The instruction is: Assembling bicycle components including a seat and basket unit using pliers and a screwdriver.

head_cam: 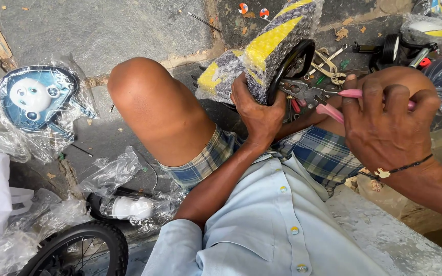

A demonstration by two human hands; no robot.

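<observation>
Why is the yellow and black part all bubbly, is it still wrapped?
Wrapped. Bubble wrap covers the yellow and black part that the left hand grips.

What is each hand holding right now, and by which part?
The right hand holds the pliers by their pink handles. The left hand grips the bubble-wrapped yellow part at its lower end, beside the black rim.

Pink-handled pliers [313,94] bite beside a bubble-wrapped yellow-and-black part [267,48].
</observation>
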